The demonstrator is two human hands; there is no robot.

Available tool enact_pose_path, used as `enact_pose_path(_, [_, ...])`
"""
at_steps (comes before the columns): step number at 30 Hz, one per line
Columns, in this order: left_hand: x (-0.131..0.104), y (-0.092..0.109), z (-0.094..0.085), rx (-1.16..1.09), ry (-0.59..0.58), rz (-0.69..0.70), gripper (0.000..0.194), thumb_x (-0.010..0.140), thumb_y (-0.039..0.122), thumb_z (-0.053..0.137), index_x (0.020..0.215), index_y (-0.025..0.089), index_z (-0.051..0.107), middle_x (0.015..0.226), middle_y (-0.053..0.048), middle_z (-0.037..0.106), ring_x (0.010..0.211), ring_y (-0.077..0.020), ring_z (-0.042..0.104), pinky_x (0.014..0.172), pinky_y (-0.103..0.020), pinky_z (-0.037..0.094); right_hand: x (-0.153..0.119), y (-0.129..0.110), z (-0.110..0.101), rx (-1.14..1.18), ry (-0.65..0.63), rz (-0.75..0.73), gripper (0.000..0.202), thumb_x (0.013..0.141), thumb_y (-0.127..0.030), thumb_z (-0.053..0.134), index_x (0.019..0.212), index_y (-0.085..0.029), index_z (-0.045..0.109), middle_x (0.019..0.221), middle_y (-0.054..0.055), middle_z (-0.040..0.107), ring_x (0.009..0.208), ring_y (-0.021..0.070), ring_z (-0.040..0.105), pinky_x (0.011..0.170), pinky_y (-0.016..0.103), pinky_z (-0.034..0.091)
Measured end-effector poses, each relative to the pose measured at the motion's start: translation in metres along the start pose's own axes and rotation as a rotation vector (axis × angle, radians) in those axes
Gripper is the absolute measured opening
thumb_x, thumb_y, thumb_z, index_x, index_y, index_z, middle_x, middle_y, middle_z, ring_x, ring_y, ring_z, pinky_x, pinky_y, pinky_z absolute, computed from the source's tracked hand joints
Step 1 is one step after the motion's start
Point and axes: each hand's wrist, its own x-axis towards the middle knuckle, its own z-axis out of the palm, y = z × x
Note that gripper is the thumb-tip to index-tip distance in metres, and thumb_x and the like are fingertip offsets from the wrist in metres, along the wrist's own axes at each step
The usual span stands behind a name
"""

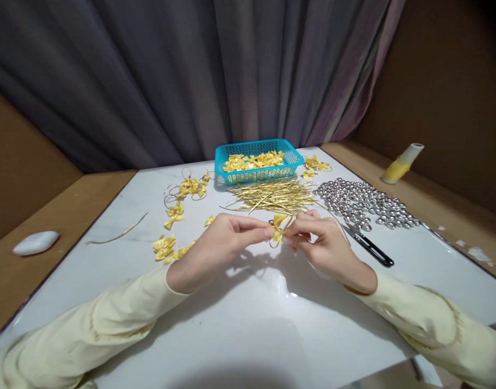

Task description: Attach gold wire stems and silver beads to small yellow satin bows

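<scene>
Between my two hands, above the white tabletop, is a yellow ribbon bow point(279, 221). My left hand point(227, 240) pinches it from the left with thumb and forefinger. From the other side, my right hand point(323, 240) has its fingers closed at the bow, by a thin gold wire tie that loops around there. A small shiny bead shows near the left fingertips. Just beyond the hands lies a pile of gold wire ties point(276, 195). Small black-handled scissors or snips point(372, 247) rest right of my right hand.
A turquoise basket point(219, 162) of yellow bows stands at the back. Silver beads point(361, 201) spread at the right. Several bows with wires point(191, 186) and loose bows point(164, 247) lie left. A single wire point(120, 235), white oval object point(36, 243) and yellow-wrapped cone point(402, 163) lie farther out.
</scene>
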Motion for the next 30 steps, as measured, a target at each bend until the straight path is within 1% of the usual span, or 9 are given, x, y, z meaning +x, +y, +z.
enact_pose_path(7, [-0.0002, -0.0032, 0.0010, -0.008, 0.012, -0.019, 0.024, 0.073, 0.042, 0.062, 0.079, 0.022, 0.071, 0.079, -0.001, 0.068, 0.074, -0.0163, 0.057, 0.061, -0.024, 0.041, 0.0001, -0.0010, 0.0014, -0.007, 0.014, 0.005, 0.020, 0.075, -0.011, 0.053, 0.056, -0.018, 0.058, 0.048, -0.003, 0.055, 0.051, 0.0115, 0.040, 0.062, 0.029, 0.029])
enact_pose_path(12, [-0.0006, -0.0028, 0.0016, 0.029, 0.037, -0.014, 0.022, 0.073, 0.042, 0.061, 0.079, 0.023, 0.071, 0.077, 0.000, 0.068, 0.071, -0.0153, 0.057, 0.062, -0.024, 0.041, 0.0002, -0.0024, 0.0002, 0.007, -0.001, 0.017, 0.020, 0.076, -0.013, 0.054, 0.057, -0.018, 0.058, 0.048, -0.003, 0.055, 0.052, 0.0116, 0.040, 0.063, 0.029, 0.030])
enact_pose_path(20, [-0.0012, -0.0005, 0.0010, 0.045, 0.037, 0.001, 0.026, 0.073, 0.042, 0.058, 0.079, 0.020, 0.071, 0.074, -0.002, 0.067, 0.067, -0.0161, 0.055, 0.055, -0.024, 0.039, 0.0000, -0.0036, -0.0014, 0.013, -0.026, 0.015, 0.019, 0.075, -0.012, 0.055, 0.057, -0.017, 0.058, 0.050, -0.003, 0.054, 0.053, 0.0113, 0.039, 0.063, 0.029, 0.029])
enact_pose_path(23, [-0.0014, 0.0011, 0.0014, 0.062, 0.028, 0.001, 0.028, 0.073, 0.042, 0.058, 0.080, 0.019, 0.071, 0.071, -0.002, 0.065, 0.063, -0.0157, 0.053, 0.052, -0.024, 0.037, 0.0008, -0.0056, -0.0019, -0.002, -0.031, 0.021, 0.020, 0.076, -0.014, 0.054, 0.056, -0.018, 0.057, 0.048, -0.003, 0.054, 0.053, 0.0117, 0.040, 0.063, 0.030, 0.028])
enact_pose_path(27, [-0.0015, 0.0027, -0.0002, 0.125, 0.012, 0.027, 0.029, 0.075, 0.042, 0.055, 0.077, 0.018, 0.070, 0.068, -0.001, 0.062, 0.058, -0.0125, 0.047, 0.050, -0.023, 0.033, 0.0021, -0.0082, -0.0017, 0.006, -0.060, 0.037, 0.021, 0.077, -0.017, 0.054, 0.056, -0.018, 0.057, 0.047, -0.003, 0.054, 0.052, 0.0118, 0.041, 0.063, 0.030, 0.030])
enact_pose_path(30, [-0.0015, 0.0038, -0.0028, 0.159, -0.002, 0.054, 0.029, 0.076, 0.041, 0.053, 0.073, 0.017, 0.068, 0.059, 0.002, 0.054, 0.052, -0.0099, 0.040, 0.048, -0.022, 0.028, 0.0023, -0.0086, -0.0007, 0.007, -0.087, 0.059, 0.020, 0.077, -0.018, 0.055, 0.057, -0.018, 0.057, 0.047, -0.003, 0.054, 0.052, 0.0118, 0.042, 0.062, 0.029, 0.030])
